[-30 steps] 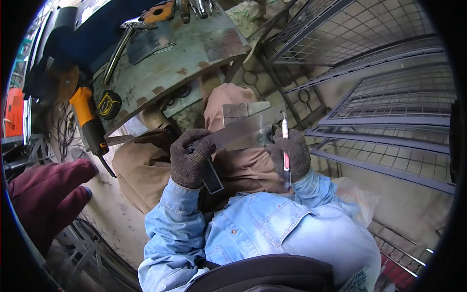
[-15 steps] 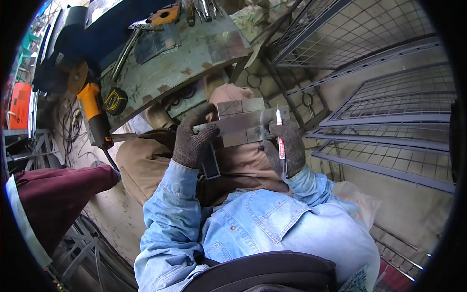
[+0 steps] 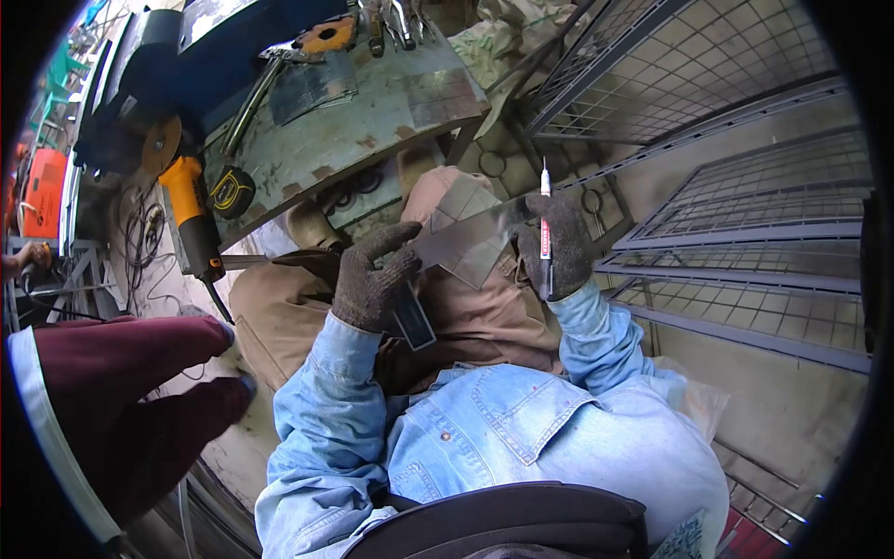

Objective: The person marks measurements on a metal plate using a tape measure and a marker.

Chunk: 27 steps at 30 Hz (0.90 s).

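My gloved left hand (image 3: 372,275) grips a try square, its metal blade (image 3: 470,235) slanting up to the right and its dark stock (image 3: 415,324) hanging below the hand. My gloved right hand (image 3: 562,244) is closed on a white and red marker (image 3: 546,224) held upright with its thin tip uncapped. Its fingers also meet the blade's far end. Under the blade, a square metal plate (image 3: 459,202) with dark drawn lines lies turned on my knee. The blade covers the plate's middle.
A metal workbench (image 3: 372,135) carries a hammer (image 3: 250,107), several hand tools and thin sheets. An orange angle grinder (image 3: 186,200) and a tape measure (image 3: 231,192) are at its left end. Grey mesh frames (image 3: 745,228) stand to the right. A person in maroon trousers (image 3: 121,377) is at left.
The plate has turned to a diagonal position on my knee. The try square's blade now tilts upward to the right, as my right hand has moved up slightly with the marker. More of the person's legs shows.
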### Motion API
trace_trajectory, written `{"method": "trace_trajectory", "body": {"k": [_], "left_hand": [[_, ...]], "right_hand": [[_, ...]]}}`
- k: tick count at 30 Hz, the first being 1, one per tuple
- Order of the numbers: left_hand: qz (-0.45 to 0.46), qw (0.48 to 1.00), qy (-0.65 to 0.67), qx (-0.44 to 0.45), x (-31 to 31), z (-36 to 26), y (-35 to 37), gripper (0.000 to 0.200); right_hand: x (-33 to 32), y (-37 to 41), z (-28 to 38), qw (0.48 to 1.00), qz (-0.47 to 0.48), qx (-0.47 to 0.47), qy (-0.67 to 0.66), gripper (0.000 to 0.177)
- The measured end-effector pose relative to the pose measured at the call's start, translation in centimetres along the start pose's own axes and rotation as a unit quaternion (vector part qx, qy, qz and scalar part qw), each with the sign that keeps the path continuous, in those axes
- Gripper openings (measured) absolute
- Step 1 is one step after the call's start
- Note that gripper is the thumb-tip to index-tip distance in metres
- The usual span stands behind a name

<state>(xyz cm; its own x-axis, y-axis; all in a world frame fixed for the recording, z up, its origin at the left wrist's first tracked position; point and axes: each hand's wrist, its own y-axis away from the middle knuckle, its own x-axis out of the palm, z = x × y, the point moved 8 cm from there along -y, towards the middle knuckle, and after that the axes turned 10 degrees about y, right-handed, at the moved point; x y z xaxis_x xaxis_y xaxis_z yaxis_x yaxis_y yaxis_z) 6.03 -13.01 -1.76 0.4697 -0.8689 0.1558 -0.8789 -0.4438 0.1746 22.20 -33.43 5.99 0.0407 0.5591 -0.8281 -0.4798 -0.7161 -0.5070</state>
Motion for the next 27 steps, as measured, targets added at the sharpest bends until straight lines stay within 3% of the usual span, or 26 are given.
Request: {"method": "trace_trajectory", "body": {"k": [4, 9, 11, 13, 15, 16, 18, 19, 23, 27], "left_hand": [[-0.036, 0.994, 0.091, -0.054, 0.8, -0.4, 2.0, 0.034], [-0.066, 0.993, 0.085, -0.041, -0.1, -0.2, 1.1, 0.032], [-0.048, 0.967, 0.231, -0.095, -0.1, 0.0, 0.3, 0.031], [-0.057, 0.976, 0.197, -0.072, -0.5, 0.9, -1.0, 0.03], [-0.045, 0.974, 0.213, -0.063, 0.0, 1.2, -1.7, 0.031], [-0.025, 0.986, 0.132, -0.095, 0.4, 1.0, -1.6, 0.039], [-0.032, 0.993, 0.098, -0.052, 1.0, 0.9, -1.1, 0.037], [-0.039, 0.997, 0.062, -0.008, 1.1, 0.6, -0.8, 0.035], [-0.055, 0.998, -0.011, 0.003, 1.7, 0.4, 0.9, 0.034], [-0.08, 0.995, 0.049, -0.016, 2.2, 1.4, 1.4, 0.034]], "right_hand": [[-0.3, -0.3, 1.0, 1.0, 0.027, 0.014, 0.008, 0.038], [-1.2, -1.3, 3.6, 0.999, 0.039, -0.02, -0.015, 0.044], [-1.7, -1.6, 4.8, 0.998, -0.004, -0.063, 0.002, 0.049], [-1.6, -1.8, 5.3, 0.998, -0.01, -0.066, -0.001, 0.053], [-0.3, -1.6, 5.1, 0.997, 0.06, -0.044, 0.023, 0.054], [-0.5, -1.6, 5.3, 0.997, 0.063, -0.045, 0.025, 0.054], [0.8, -0.9, 5.5, 0.983, 0.179, -0.025, 0.011, 0.057], [0.8, -0.5, 5.6, 0.983, 0.181, -0.025, 0.011, 0.057], [0.4, 0.6, 5.8, 0.989, 0.121, -0.071, 0.039, 0.054], [0.0, 0.2, 5.4, 0.992, 0.11, -0.059, -0.003, 0.054]]}}
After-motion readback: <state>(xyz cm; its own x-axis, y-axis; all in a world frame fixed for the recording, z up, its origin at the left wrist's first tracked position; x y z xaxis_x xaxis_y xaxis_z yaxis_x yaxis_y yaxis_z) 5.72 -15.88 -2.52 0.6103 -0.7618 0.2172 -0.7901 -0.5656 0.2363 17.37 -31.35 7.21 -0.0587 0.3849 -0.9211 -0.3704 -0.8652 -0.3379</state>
